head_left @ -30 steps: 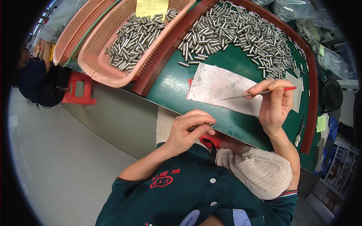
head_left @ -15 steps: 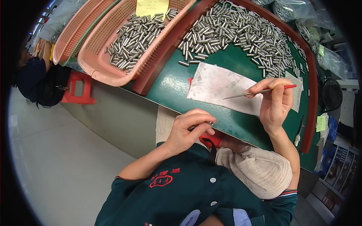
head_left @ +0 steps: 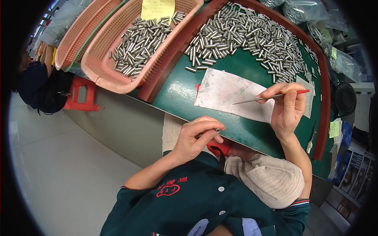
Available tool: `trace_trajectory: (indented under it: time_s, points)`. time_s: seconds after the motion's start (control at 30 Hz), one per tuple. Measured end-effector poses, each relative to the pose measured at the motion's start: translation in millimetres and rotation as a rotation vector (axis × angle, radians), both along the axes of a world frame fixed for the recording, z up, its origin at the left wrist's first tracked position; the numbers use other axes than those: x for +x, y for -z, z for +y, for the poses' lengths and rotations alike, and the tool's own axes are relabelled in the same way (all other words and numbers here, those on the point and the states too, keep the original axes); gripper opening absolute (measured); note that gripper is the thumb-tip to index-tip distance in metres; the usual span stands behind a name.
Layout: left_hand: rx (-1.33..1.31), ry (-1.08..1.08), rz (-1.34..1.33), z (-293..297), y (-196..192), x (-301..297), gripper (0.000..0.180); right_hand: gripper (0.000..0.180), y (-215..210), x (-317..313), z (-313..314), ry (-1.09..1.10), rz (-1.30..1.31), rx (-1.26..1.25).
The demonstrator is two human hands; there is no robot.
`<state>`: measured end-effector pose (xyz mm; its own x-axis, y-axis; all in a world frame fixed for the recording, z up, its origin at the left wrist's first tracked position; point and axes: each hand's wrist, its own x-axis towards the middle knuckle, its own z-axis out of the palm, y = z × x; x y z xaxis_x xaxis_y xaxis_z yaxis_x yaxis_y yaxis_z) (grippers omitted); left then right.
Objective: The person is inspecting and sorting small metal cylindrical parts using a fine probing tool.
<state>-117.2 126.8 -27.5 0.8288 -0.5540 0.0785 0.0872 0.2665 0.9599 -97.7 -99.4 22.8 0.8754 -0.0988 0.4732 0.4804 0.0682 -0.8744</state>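
My left hand [head_left: 192, 138] is curled at the table's near edge, thumb and fingers closed round a small metal cylinder [head_left: 217, 130] whose end peeks out. In a pinch of thumb and fingers, my right hand [head_left: 289, 112] grips a slim needle file [head_left: 252, 100] with a red end. Its thin tip points left, over a smudged white cloth [head_left: 224, 88] on the green tabletop [head_left: 173, 88]. The file's tip and the cylinder are apart. Beyond the cloth spreads a large heap of similar metal cylinders [head_left: 244, 35].
A pink basket [head_left: 96, 65] with more cylinders and a yellow note [head_left: 157, 8] stands at left. Dark red rails [head_left: 159, 72] border the tabletop. At right are a paper sheet [head_left: 307, 94], a cutter-like tool [head_left: 311, 137] and a black fan [head_left: 345, 99]. Another person [head_left: 37, 84] sits far left.
The cylinder's end in my left hand has shifted slightly, and the hand's fingers have moved a little. My right hand holds the needle file almost still.
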Motion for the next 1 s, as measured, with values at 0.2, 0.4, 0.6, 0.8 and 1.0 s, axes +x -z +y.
trace_trajectory:
  time_s: [0.2, 0.4, 0.6, 0.8, 1.0]
  points:
    - [0.194, -0.003, -0.027, -2, -43, 19, 0.018, 0.018, -13, 2, -30, 0.224, -0.122, 0.064]
    - [0.509, -0.043, -0.590, -41, -49, 65, 0.019, 0.019, -10, 0, -47, 0.434, -0.148, 0.039]
    - [0.572, -0.038, -0.936, -83, -59, 79, 0.011, 0.015, 3, 3, -52, 0.464, -0.091, 0.036]
    - [0.489, -0.112, -1.332, -99, -60, 76, 0.016, 0.011, 8, 6, -53, 0.481, -0.094, 0.097]
    - [0.201, -0.312, -0.955, -111, -61, 62, 0.013, 0.013, 6, 3, -55, 0.496, -0.168, 0.078]
